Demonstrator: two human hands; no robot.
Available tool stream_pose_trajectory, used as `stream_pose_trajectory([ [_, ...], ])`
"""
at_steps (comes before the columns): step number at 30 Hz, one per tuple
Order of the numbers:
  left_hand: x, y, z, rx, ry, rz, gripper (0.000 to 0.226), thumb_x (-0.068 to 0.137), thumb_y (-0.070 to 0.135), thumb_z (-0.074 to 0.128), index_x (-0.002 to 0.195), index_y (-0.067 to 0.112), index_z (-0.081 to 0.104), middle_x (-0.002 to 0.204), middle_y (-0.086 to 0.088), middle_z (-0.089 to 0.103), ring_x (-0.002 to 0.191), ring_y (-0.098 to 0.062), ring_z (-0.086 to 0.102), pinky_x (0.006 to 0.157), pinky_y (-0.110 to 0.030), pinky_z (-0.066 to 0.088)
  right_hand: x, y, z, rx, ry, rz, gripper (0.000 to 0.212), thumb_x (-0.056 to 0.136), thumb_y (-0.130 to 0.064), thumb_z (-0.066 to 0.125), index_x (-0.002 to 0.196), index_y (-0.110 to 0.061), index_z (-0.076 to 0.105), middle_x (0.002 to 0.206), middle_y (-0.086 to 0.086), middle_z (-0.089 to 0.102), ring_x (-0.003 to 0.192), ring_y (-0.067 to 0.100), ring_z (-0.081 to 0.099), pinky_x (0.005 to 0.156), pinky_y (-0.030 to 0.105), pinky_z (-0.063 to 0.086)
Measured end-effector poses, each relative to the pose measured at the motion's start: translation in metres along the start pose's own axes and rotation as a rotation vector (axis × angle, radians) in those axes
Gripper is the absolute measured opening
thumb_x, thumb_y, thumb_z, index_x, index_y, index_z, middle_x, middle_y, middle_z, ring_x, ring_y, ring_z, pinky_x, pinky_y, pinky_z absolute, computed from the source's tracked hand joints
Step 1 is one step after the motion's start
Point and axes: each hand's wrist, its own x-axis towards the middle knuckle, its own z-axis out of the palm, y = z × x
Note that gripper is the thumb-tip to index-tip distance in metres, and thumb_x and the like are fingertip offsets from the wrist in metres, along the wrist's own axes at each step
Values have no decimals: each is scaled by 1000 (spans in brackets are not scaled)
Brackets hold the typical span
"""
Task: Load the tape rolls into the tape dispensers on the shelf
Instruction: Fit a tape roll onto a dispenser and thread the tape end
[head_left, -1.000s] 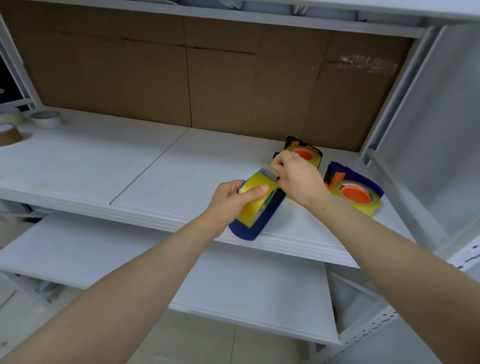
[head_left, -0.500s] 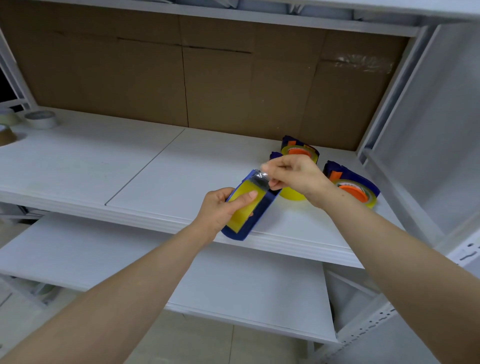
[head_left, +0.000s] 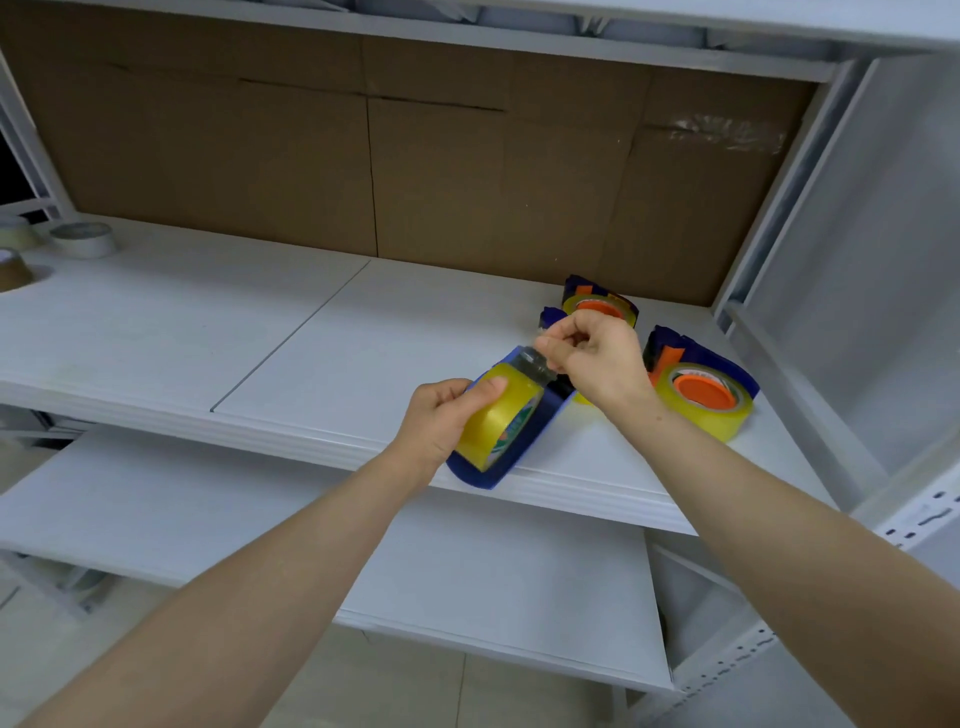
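Note:
A blue tape dispenser (head_left: 524, 441) holding a yellow tape roll (head_left: 498, 415) hangs over the front edge of the white shelf (head_left: 311, 353). My left hand (head_left: 441, 421) grips the dispenser and roll from the left side. My right hand (head_left: 597, 358) pinches the free end of the clear tape (head_left: 532, 361) at the dispenser's top. Two more blue dispensers, each loaded with a yellow roll on an orange core, lie on the shelf: one (head_left: 600, 306) behind my right hand, one (head_left: 701, 395) to its right.
Loose tape rolls sit at the shelf's far left: a pale one (head_left: 83, 239) and a brown one (head_left: 13, 267) at the frame edge. Brown cardboard (head_left: 363, 166) lines the back. A lower white shelf (head_left: 260, 535) lies below; a white upright (head_left: 774, 208) stands at right.
My left hand has tilted the dispenser so the roll faces me more. My right hand has lifted slightly, still pinching the tape end at the dispenser's top. The view has shifted slightly.

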Motion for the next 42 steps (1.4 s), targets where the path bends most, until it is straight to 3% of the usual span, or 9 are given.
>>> stream_pose_trajectory([
  [7,5,-2,-3,50,80,8,37,81,38,68,75,2,60,73,-16,56,64,-22,54,51,-20,43,6,-5,-7,2,94,-86,24,84,-16,66,67,-29,55,70,2,62,70,25,59,73,42,54],
  [11,4,0,-2,70,25,2,36,82,30,68,57,7,55,56,-7,56,52,-15,52,48,-16,42,11,4,-9,0,28,78,24,85,-15,63,64,-24,56,66,-4,57,73,19,56,82,45,53],
  [16,6,9,-3,137,-74,-71,13,82,26,69,78,14,67,74,0,69,63,-11,62,52,-14,49,10,6,-8,224,-22,375,22,89,-15,56,105,-2,63,77,4,55,64,14,54,82,38,55],
  [20,7,10,-4,149,-97,-112,26,80,28,71,95,7,68,85,-7,70,75,-20,64,65,-24,50,4,8,-5,134,-16,433,25,90,-28,57,104,-7,61,98,4,55,98,22,54,96,42,46],
  [24,5,8,-6,174,-126,-119,22,78,24,74,92,8,67,93,-12,70,84,-26,63,77,-35,50,-6,9,6,398,-63,595,45,93,-26,56,135,-11,44,136,4,46,125,27,44,88,47,51],
  [27,5,7,-8,204,-154,-129,42,68,26,80,103,5,67,106,-15,70,96,-32,64,90,-43,50,-7,3,13,605,-50,566,33,95,-20,53,126,-7,50,112,4,57,92,17,58,62,36,55],
  [29,6,11,-11,216,-200,-153,37,70,20,79,103,9,66,106,-13,69,99,-32,64,93,-43,50,-10,-4,17,592,-29,486,21,97,-20,50,112,-7,54,88,-1,55,74,8,53,59,30,53],
  [36,6,17,-13,247,-240,-237,54,57,26,71,108,14,60,102,-10,67,100,-31,63,89,-42,50,-14,-9,32,456,10,368,14,95,-23,52,99,-10,52,96,4,55,95,16,55,84,47,56],
  [42,3,14,-10,308,-294,-147,46,64,16,84,102,22,59,103,-5,66,100,-27,62,88,-38,51,-11,-10,42,337,127,229,15,95,-24,51,85,-12,49,84,7,55,85,20,55,79,35,50],
])
